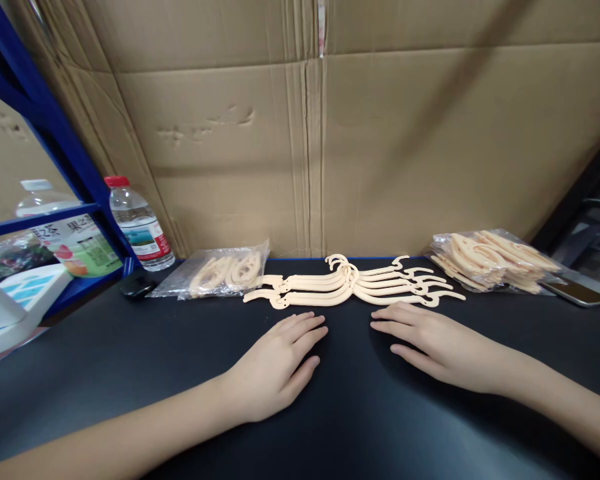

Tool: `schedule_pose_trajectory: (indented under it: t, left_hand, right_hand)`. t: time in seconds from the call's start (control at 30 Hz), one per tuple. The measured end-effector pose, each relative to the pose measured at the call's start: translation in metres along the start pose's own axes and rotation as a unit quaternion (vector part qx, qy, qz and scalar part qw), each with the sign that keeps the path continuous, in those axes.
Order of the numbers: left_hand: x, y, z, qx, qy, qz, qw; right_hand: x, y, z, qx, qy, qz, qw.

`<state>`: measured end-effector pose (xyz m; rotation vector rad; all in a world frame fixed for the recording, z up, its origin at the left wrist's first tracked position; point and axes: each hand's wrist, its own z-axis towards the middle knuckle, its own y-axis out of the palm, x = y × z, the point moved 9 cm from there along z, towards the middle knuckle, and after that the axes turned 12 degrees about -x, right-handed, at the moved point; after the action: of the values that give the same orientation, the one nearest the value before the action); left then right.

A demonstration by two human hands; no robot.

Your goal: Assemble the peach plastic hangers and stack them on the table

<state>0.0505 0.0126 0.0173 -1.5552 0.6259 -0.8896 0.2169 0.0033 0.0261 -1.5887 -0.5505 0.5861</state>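
Several cream plastic hangers lie side by side, partly overlapping, at the back of the black table, their hooks bunched near the middle. My left hand rests palm down in front of their left half, fingers stretched out and holding nothing. On the other side, my right hand is palm down with its fingers spread, also without anything in it. Its fingertips are close to the hangers' right half; whether they touch cannot be told.
A clear bag of cream plastic parts lies at the back left, beside a red-capped water bottle. At the right are a fuller bag and a phone. Cardboard stands behind; a blue frame borders the left.
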Motion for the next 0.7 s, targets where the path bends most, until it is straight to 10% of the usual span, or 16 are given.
schedule_pose_trajectory:
  t: [0.7]
  left_hand:
    - [0.0017, -0.0014, -0.0005, 0.005, 0.002, -0.009, 1.0]
  right_hand:
    - [-0.0009, -0.0013, -0.0001, 0.014, -0.004, 0.008, 1.0]
